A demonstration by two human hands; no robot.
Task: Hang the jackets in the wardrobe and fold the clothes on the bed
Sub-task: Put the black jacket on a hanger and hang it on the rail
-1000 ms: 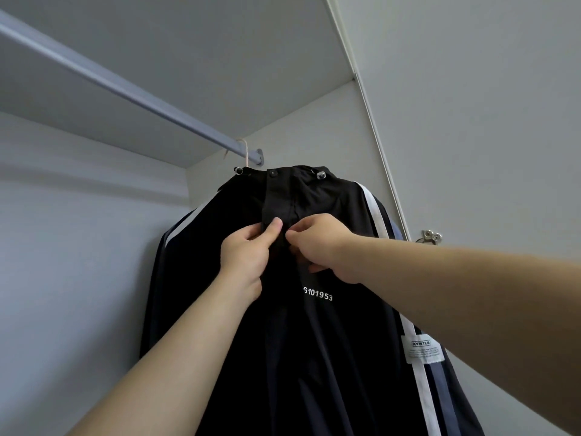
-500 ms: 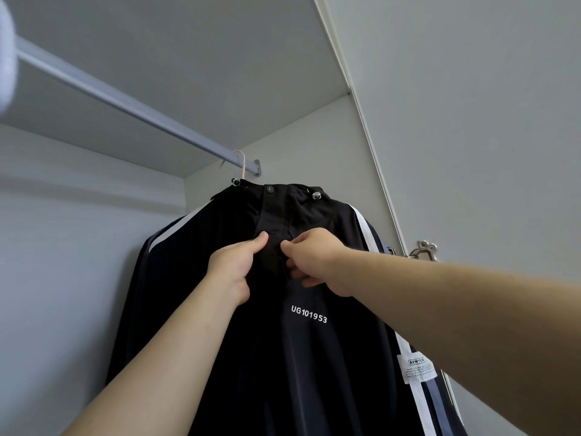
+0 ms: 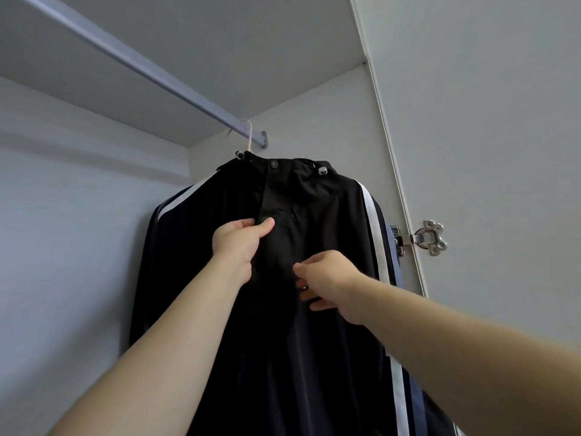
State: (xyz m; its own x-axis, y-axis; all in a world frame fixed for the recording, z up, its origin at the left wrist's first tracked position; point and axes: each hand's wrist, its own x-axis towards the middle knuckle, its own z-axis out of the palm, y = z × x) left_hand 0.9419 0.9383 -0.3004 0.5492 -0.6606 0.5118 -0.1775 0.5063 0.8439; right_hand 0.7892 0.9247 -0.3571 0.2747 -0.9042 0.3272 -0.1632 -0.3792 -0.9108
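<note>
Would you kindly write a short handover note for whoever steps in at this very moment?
Left hand grips the front placket of the black jacket by a snap.
Right hand pinches its front edge lower down.
The jacket hangs by a hanger on the wardrobe rod.
Done: this jacket is hung.
Left: fastening its front, seemingly; bed clothes are out of view.

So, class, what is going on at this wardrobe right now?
A person seems to be fastening a black jacket that hangs by a hanger hook on the wardrobe rail. The left hand pinches the front edge beside a snap button; the right hand, lower down, pinches the opposite edge. The jacket is already hung; its front looks not yet fully closed.
</note>
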